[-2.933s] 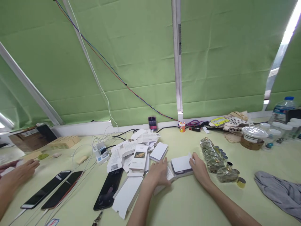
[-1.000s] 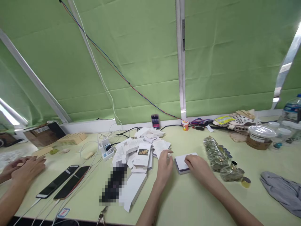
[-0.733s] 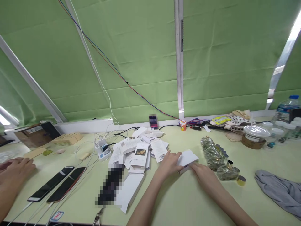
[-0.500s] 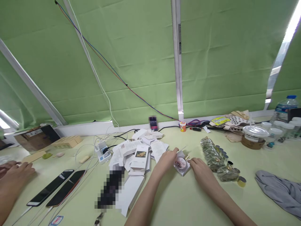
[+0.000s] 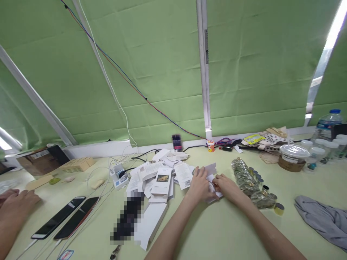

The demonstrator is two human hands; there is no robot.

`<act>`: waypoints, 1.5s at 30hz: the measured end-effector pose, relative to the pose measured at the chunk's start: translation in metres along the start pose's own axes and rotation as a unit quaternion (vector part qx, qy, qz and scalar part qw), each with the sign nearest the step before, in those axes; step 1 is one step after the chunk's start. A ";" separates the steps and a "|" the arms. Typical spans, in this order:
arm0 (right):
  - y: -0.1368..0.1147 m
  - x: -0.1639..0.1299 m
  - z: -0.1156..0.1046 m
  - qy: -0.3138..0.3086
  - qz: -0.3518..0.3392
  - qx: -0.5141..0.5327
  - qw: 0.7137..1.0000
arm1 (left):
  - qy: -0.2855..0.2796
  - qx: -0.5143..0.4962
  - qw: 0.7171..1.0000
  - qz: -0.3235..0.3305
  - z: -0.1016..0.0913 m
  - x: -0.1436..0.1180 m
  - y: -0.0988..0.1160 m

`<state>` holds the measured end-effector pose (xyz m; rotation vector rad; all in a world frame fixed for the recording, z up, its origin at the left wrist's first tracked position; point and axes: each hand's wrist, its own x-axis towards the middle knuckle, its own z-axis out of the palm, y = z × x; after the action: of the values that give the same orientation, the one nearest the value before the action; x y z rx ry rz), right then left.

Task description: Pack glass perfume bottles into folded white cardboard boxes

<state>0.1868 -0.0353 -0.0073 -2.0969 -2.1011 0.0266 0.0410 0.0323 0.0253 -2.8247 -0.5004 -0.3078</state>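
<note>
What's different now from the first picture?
A barcoded white carton now lies on the pile, up and left of where the left hand held it. The white box is now open, with the left hand and right hand at it. The grey cloth stayed put.

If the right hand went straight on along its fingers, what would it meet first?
Most likely the open white box at its fingers; beyond that, perhaps the left hand, though depth is unclear.
</note>
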 end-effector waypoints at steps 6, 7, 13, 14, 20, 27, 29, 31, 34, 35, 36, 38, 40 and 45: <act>-0.003 -0.005 0.002 -0.015 0.006 -0.002 1.000 | -0.053 -0.032 0.998 -0.013 -0.005 0.004 -0.005; -0.003 -0.006 0.001 -0.016 0.010 -0.001 1.000 | -0.060 -0.036 0.997 -0.018 -0.007 0.004 -0.005; -0.004 -0.018 -0.006 -0.003 0.037 0.036 0.999 | -0.087 -0.044 0.995 -0.026 -0.013 0.002 0.001; -0.005 -0.022 -0.006 0.000 0.041 0.051 0.998 | -0.094 -0.048 0.994 -0.034 -0.012 0.001 0.001; -0.008 -0.041 0.005 0.048 0.086 0.171 0.980 | -0.145 -0.117 0.981 -0.060 -0.008 0.003 -0.010; -0.008 -0.045 0.012 0.115 0.145 0.321 0.929 | -0.051 -0.132 0.988 -0.058 -0.023 0.001 -0.016; -0.011 -0.047 0.011 0.125 0.154 0.359 0.912 | -0.014 -0.128 0.990 -0.049 -0.028 0.000 -0.015; -0.017 -0.052 0.008 0.139 0.163 0.389 0.896 | 0.022 -0.146 0.988 -0.051 -0.032 -0.002 -0.015; -0.029 -0.070 0.001 0.173 0.186 0.432 0.865 | 0.080 -0.252 0.959 -0.105 -0.033 -0.011 -0.016; -0.032 -0.079 0.000 0.184 0.193 0.437 0.859 | 0.097 -0.307 0.938 -0.130 -0.033 -0.015 -0.015; -0.034 -0.090 -0.001 0.198 0.195 0.424 0.862 | 0.111 -0.369 0.910 -0.153 -0.032 -0.020 -0.013; -0.034 -0.112 0.001 0.243 0.196 0.371 0.875 | 0.119 -0.500 0.839 -0.177 -0.030 -0.030 -0.002; -0.028 -0.133 0.007 0.257 0.230 0.331 0.878 | 0.094 -0.633 0.745 -0.186 -0.027 -0.037 0.018; 0.002 -0.172 0.023 0.255 0.322 0.285 0.866 | 0.013 -0.760 0.612 -0.217 -0.013 -0.036 0.085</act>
<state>0.1853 -0.2033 -0.0489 -2.0113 -0.8895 0.1403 0.0362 -0.0595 0.0101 -4.1369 -1.4790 -1.4917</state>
